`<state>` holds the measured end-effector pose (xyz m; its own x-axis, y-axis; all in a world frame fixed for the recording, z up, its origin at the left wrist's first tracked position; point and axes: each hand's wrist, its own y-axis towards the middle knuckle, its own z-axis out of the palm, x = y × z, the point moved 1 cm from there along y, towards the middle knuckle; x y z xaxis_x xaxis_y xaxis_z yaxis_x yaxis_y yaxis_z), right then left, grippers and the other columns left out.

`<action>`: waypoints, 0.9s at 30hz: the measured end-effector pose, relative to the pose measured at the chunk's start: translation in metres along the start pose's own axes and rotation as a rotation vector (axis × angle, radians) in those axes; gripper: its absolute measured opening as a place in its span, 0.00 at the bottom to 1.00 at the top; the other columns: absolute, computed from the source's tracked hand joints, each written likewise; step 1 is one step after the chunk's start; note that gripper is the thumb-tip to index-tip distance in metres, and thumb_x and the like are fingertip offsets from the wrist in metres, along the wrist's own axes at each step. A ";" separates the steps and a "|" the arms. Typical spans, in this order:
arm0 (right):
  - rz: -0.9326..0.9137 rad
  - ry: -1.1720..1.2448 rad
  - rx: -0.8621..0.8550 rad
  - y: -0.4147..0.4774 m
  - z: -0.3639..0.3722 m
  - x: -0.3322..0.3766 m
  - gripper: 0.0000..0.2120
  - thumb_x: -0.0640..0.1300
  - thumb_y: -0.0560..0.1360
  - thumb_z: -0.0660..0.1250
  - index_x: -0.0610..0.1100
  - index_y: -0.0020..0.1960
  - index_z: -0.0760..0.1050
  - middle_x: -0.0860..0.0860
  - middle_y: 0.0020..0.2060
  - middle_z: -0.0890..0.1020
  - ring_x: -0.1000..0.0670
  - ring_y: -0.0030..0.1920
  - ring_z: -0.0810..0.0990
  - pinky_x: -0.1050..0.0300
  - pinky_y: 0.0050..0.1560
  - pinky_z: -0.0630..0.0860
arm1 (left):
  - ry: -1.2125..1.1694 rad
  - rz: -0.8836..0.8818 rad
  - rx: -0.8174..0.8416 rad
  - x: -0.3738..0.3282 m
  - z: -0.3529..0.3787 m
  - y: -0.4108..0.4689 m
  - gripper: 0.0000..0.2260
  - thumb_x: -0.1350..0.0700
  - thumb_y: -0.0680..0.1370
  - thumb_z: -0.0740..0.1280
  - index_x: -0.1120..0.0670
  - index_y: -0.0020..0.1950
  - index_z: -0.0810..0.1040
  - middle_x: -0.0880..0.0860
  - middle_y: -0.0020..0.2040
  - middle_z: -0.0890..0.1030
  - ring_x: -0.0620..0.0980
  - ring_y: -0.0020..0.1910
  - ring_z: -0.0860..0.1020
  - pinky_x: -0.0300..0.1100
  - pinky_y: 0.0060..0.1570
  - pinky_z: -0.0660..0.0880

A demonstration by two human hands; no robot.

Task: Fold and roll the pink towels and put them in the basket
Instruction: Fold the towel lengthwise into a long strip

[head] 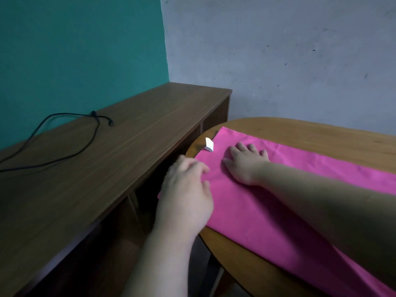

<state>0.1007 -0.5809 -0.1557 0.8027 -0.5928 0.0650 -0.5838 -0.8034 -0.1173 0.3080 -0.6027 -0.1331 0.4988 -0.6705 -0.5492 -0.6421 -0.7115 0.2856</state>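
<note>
A pink towel (252, 209), folded into a long strip, lies across the round wooden table (321, 136) and runs off the lower right of the view. A white tag (209, 144) sticks up at its far left corner. My right hand (246, 163) lies flat on the towel near its left end, fingers spread. My left hand (186, 196) is at the towel's left edge with its fingers loosely bent over the cloth; whether it pinches the edge is blurred. No basket is in view.
A long brown bench or shelf unit (96, 168) stands to the left of the table, against a teal wall. A black cable (64, 136) lies on its top. A grey wall is behind the table.
</note>
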 end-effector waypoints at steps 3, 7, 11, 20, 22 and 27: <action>-0.117 0.106 0.030 0.007 -0.005 -0.009 0.26 0.59 0.84 0.49 0.52 0.80 0.59 0.48 0.81 0.55 0.41 0.81 0.51 0.32 0.77 0.49 | 0.085 0.067 0.348 -0.011 0.024 -0.002 0.21 0.45 0.84 0.58 0.45 0.77 0.64 0.44 0.80 0.58 0.45 0.80 0.51 0.46 0.78 0.50; -0.134 0.340 -0.054 -0.013 -0.023 -0.037 0.17 0.49 0.85 0.57 0.48 0.70 0.76 0.51 0.72 0.75 0.49 0.72 0.71 0.59 0.71 0.63 | 0.206 0.028 0.501 -0.007 0.031 0.000 0.26 0.43 0.84 0.53 0.42 0.82 0.49 0.44 0.83 0.43 0.45 0.80 0.40 0.47 0.77 0.38; 0.113 -0.004 -0.089 -0.046 -0.010 -0.093 0.30 0.64 0.74 0.46 0.51 0.63 0.75 0.48 0.66 0.78 0.43 0.65 0.76 0.42 0.65 0.73 | 0.240 -0.065 0.522 -0.025 0.023 0.006 0.33 0.51 0.79 0.56 0.42 0.82 0.47 0.46 0.82 0.46 0.51 0.81 0.44 0.55 0.78 0.45; 0.036 0.049 -0.009 -0.075 -0.001 -0.128 0.32 0.66 0.82 0.47 0.54 0.82 0.49 0.52 0.82 0.48 0.46 0.82 0.46 0.36 0.78 0.44 | 0.389 0.147 0.583 -0.076 0.082 0.002 0.29 0.35 0.82 0.48 0.39 0.81 0.44 0.45 0.82 0.39 0.49 0.80 0.37 0.57 0.78 0.37; 0.081 0.021 -0.050 -0.091 0.002 -0.153 0.34 0.68 0.81 0.46 0.53 0.82 0.51 0.51 0.82 0.51 0.47 0.81 0.48 0.39 0.79 0.48 | 0.410 0.094 0.620 -0.075 0.077 0.003 0.30 0.33 0.81 0.47 0.37 0.81 0.41 0.44 0.82 0.37 0.50 0.80 0.35 0.59 0.77 0.37; 0.287 0.034 -0.068 -0.125 0.010 -0.201 0.37 0.68 0.80 0.42 0.49 0.82 0.48 0.49 0.82 0.48 0.46 0.81 0.46 0.35 0.78 0.48 | 0.515 0.087 0.593 -0.106 0.078 0.015 0.30 0.39 0.82 0.53 0.42 0.82 0.47 0.51 0.83 0.45 0.54 0.81 0.42 0.59 0.79 0.46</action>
<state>0.0138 -0.3604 -0.1635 0.5998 -0.7969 0.0725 -0.7940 -0.6039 -0.0691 0.2000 -0.5263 -0.1319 0.5462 -0.8347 -0.0705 -0.8222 -0.5181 -0.2355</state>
